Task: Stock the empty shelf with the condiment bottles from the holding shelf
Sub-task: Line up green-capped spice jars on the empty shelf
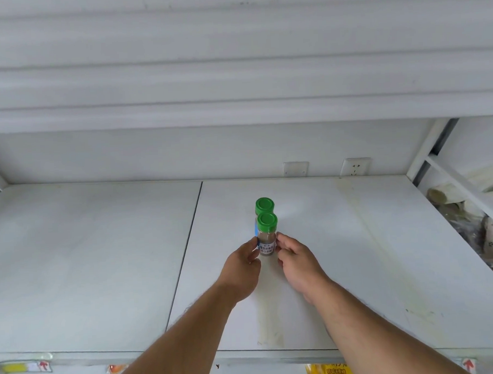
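Two small condiment bottles with green caps stand upright in a line on the white shelf (355, 238). The front bottle (267, 236) holds brown powder and has a white and blue label. The rear bottle (264, 205) stands right behind it, mostly hidden except for its cap. My left hand (243, 263) touches the front bottle's left side with curled fingertips. On the bottle's right side my right hand (295, 258) pinches it at the label. Both forearms reach in from the bottom of the view.
The shelf is two white panels with a seam (191, 237) left of the bottles. Two wall sockets (354, 166) sit on the back wall. An upper shelf (236, 111) overhangs. Clutter and bags (473, 222) lie beyond the right upright. Price tags (27, 367) line the front edge.
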Demonstrator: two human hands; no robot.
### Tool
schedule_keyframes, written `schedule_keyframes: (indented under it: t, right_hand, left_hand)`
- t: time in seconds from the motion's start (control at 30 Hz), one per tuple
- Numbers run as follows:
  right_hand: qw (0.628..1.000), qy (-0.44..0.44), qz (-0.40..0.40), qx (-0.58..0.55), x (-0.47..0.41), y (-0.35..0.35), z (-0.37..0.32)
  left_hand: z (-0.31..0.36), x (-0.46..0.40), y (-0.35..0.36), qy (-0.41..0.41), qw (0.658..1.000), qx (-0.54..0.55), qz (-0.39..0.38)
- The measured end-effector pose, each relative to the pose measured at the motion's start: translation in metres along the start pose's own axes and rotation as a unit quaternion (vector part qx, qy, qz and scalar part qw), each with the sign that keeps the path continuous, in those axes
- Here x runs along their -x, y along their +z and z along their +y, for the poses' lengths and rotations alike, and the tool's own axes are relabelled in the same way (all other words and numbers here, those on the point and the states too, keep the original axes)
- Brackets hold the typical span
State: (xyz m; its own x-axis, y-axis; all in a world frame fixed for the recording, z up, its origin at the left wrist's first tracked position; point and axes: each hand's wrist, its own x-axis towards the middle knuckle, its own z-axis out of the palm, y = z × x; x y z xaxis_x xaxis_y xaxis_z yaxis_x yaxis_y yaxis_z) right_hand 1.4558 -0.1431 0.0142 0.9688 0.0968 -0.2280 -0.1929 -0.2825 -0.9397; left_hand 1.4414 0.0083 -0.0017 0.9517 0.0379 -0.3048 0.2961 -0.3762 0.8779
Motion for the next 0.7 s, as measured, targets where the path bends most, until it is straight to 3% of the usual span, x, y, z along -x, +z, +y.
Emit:
schedule_keyframes:
  t: [0.23,0.37,0.47,0.57,0.7]
  right_hand:
    - [0.998,0.043,0.022,0.039,0.027,-0.011,0.003]
    - [0.998,0.05,0.006,0.04,0.066,-0.008,-0.006]
    - [0.992,0.031,-0.041,0.118,0.092,0.006,-0.01]
    - [0.951,-0.025,-0.104,0.29,0.11,0.024,-0.025]
    - [0.842,-0.152,-0.163,0.491,0.123,0.051,-0.044]
  left_hand:
    - [0.0,0.028,-0.007,-0.008,1.0,-0.006,0.018]
    - [0.001,0.066,-0.024,0.022,0.994,-0.101,0.033]
    - [-0.007,0.096,-0.043,0.023,0.981,-0.19,0.038]
    - [-0.015,0.128,-0.064,-0.003,0.96,-0.271,0.065]
    - [-0.027,0.178,-0.085,-0.046,0.929,-0.345,0.126]
